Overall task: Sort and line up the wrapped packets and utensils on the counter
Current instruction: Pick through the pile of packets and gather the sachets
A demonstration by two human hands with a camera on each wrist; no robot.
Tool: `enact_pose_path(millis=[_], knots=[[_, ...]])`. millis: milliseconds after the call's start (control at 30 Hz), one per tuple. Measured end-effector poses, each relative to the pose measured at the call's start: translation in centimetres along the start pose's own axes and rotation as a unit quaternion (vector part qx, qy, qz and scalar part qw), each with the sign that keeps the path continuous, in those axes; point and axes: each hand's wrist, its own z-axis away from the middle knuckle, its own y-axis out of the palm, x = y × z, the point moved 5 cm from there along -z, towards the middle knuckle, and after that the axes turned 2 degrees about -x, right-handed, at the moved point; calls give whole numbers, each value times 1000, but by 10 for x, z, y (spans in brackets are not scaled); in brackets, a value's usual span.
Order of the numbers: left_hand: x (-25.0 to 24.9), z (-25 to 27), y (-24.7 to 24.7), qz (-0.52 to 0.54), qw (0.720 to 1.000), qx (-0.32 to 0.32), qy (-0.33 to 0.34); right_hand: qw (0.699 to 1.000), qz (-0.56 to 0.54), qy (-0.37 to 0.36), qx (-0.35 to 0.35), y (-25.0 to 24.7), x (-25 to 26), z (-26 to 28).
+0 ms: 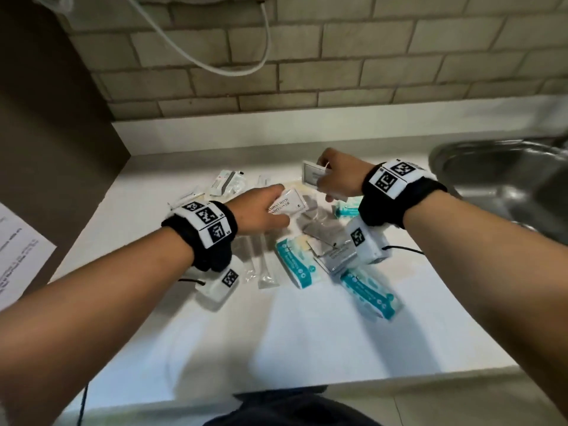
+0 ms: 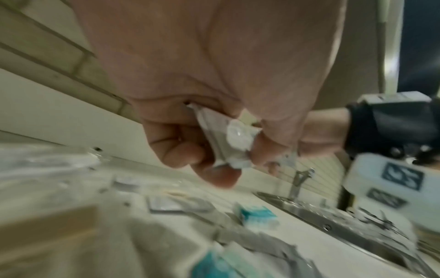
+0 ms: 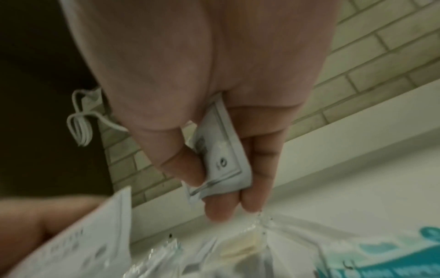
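white sachet [image 1: 287, 203] | reads "...WITH ...DITIONER" | other print blurred

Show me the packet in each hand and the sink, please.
Left hand's packet [image 1: 287, 202]: head view, printed face.
Right hand's packet [image 1: 313, 176]: head view, flat front.
Sink [image 1: 504, 179]: head view, steel basin wall.

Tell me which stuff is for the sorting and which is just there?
For sorting: white sachet in left hand; white sachet in right hand; teal packets; clear-wrapped utensils.

Just there: sink; white cable; paper sheet.
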Motion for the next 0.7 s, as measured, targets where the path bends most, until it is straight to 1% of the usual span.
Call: enact_pose_path(millis=[100, 133, 200, 300, 467, 567, 700], knots=[[-36, -12, 39, -46, 995, 70, 45, 999, -35, -5, -24, -18, -3, 8], [-45, -17, 53, -74, 992, 93, 49, 999, -36, -10, -23, -23, -4, 12], [-56, -24, 74, -127, 984, 113, 50, 999, -27, -14, -13, -26, -6, 18], [-64, -33, 85, -170, 980, 91, 49, 1000, -10, -10, -1, -29, -17, 29], [-57, -44, 80, -216, 975, 55, 14, 1000, -3, -2, 12, -22, -34, 39], [-59, -44, 82, -207, 977, 58, 9, 1000, 10, 12, 26, -16, -46, 39], [-59, -44, 86, -223, 970, 99, -8, 997, 68, 29, 23, -17, -57, 36]])
